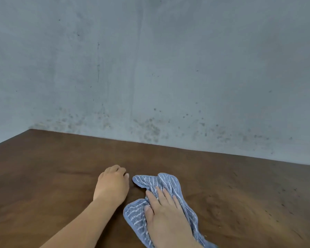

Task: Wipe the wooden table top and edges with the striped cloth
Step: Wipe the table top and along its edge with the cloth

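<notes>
A blue cloth with white stripes [166,183] lies bunched on the dark wooden table top [240,190], near the front middle. My right hand [166,217] lies flat on the cloth and presses it onto the wood, fingers spread forward. My left hand [112,184] rests on the bare wood just left of the cloth, its fingers curled under and holding nothing. A narrow gap of table separates the left hand from the cloth's far corner.
A stained grey concrete wall [150,68] rises directly behind the table's far edge [186,149]. The table's left edge [9,138] runs diagonally at the upper left. Small specks and dusty smears mark the wood on the right [268,212].
</notes>
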